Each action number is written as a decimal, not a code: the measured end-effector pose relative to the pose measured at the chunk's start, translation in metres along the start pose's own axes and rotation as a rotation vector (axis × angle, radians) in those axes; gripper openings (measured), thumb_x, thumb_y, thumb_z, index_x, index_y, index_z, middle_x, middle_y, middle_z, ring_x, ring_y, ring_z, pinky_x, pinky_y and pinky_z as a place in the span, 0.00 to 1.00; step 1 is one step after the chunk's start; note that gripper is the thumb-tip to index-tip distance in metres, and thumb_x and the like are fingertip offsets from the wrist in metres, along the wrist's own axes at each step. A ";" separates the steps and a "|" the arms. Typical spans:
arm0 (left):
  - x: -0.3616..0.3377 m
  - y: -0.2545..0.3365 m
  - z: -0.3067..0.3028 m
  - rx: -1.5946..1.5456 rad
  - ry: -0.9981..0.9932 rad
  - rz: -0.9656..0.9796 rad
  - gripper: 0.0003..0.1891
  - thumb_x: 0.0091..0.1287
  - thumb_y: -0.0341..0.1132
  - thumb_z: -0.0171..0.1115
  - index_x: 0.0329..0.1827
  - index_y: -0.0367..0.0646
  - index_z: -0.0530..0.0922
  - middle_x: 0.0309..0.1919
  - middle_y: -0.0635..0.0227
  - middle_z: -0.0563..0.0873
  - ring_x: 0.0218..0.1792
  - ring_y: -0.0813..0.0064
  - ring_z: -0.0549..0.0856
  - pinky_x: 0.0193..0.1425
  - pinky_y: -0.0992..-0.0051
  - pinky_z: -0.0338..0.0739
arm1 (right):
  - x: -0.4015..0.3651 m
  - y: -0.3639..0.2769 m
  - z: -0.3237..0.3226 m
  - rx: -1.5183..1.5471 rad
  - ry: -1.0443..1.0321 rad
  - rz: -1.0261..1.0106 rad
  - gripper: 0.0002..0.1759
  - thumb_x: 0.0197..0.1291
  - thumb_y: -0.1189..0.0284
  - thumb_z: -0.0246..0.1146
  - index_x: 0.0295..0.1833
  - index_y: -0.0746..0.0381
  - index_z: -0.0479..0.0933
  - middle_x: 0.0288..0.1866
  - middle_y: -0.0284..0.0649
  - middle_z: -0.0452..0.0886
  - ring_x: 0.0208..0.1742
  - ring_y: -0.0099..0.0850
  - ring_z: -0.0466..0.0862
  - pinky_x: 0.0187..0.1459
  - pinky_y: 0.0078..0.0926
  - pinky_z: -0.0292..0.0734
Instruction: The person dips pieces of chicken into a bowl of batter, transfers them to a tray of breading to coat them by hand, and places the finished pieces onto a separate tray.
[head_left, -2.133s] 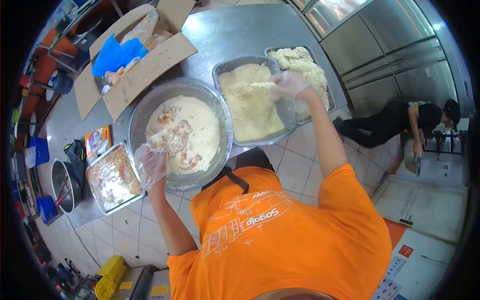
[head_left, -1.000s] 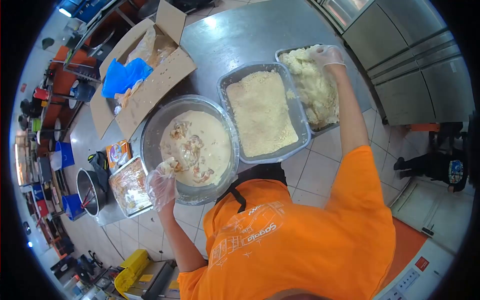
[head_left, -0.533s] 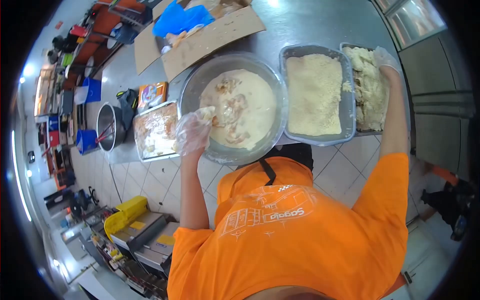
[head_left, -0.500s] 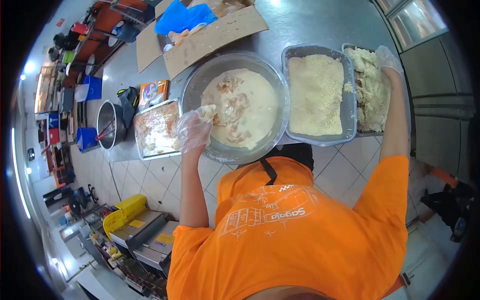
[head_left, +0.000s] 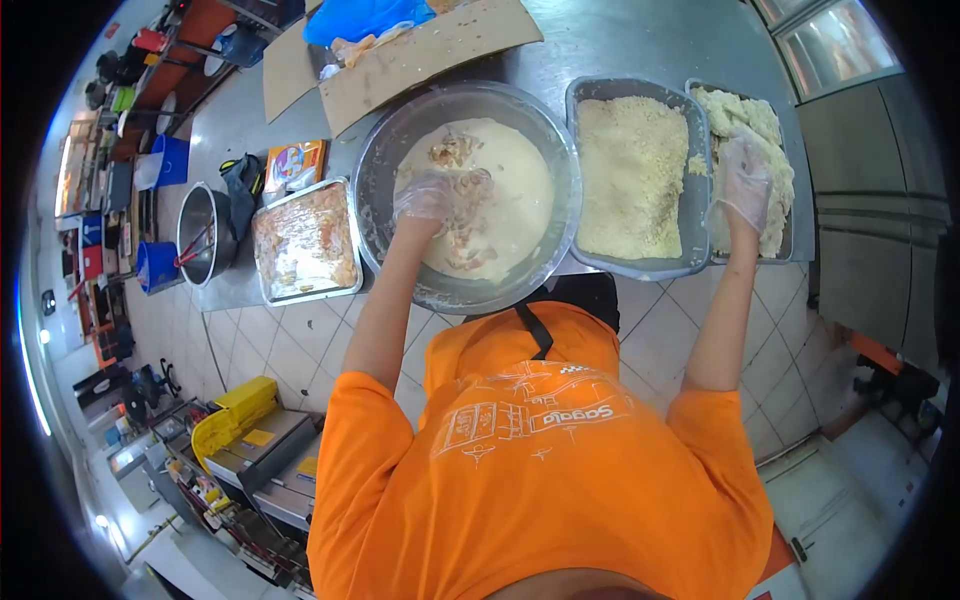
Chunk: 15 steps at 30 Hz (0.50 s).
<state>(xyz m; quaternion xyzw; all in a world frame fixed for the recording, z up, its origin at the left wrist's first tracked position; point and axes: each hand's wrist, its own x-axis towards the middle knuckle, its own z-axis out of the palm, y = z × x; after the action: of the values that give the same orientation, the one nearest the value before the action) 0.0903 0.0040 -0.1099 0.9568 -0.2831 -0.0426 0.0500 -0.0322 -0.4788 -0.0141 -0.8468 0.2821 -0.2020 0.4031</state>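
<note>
My left hand (head_left: 424,199), in a clear plastic glove, reaches into a large grey bowl (head_left: 468,300) of creamy white batter (head_left: 520,215) with lumpy pieces in it. Its fingertips merge with the batter and pieces, so their grip is hidden. Over a tray (head_left: 792,245) of crumb-coated pieces (head_left: 722,108), at the far right, is my right hand (head_left: 745,180), also gloved. Its fingers stretch away from me, with nothing visible in them. Between bowl and tray sits a grey-blue tub (head_left: 655,266) of pale crumbs (head_left: 632,170).
Left of the bowl lies a metal tray (head_left: 312,297) of pinkish pieces. A steel bowl (head_left: 205,250), a dark bag (head_left: 242,190) and an orange packet (head_left: 295,163) are beside it. Behind stands an open cardboard box (head_left: 430,60) with a blue plastic bag (head_left: 365,18).
My left hand has moved from the bowl's left rim, where a pale piece showed at its fingers, into the batter. My right hand has come inward from the tray's far right corner.
</note>
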 end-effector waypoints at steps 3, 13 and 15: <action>0.004 -0.004 0.018 0.060 -0.103 -0.061 0.09 0.61 0.35 0.59 0.40 0.49 0.86 0.43 0.59 0.89 0.43 0.58 0.89 0.48 0.59 0.83 | -0.019 0.004 -0.005 0.091 0.006 0.037 0.24 0.73 0.60 0.62 0.66 0.62 0.78 0.60 0.40 0.84 0.59 0.25 0.80 0.62 0.22 0.71; -0.011 0.005 -0.005 -0.111 -0.133 0.136 0.11 0.61 0.34 0.60 0.44 0.47 0.85 0.42 0.60 0.88 0.47 0.55 0.86 0.51 0.58 0.81 | -0.051 -0.007 -0.015 0.225 0.093 0.178 0.20 0.70 0.68 0.64 0.64 0.63 0.79 0.60 0.39 0.84 0.58 0.26 0.81 0.60 0.23 0.73; -0.005 0.004 -0.011 -0.121 -0.066 0.149 0.12 0.60 0.34 0.61 0.46 0.47 0.85 0.44 0.59 0.88 0.48 0.54 0.86 0.51 0.58 0.81 | -0.055 -0.011 -0.014 0.190 0.078 0.159 0.22 0.71 0.65 0.64 0.66 0.62 0.78 0.58 0.37 0.85 0.54 0.24 0.82 0.59 0.22 0.73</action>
<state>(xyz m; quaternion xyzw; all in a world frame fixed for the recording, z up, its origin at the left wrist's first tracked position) 0.0853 0.0041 -0.0985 0.9265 -0.3516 -0.0871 0.1015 -0.0782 -0.4461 -0.0027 -0.7713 0.3434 -0.2279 0.4849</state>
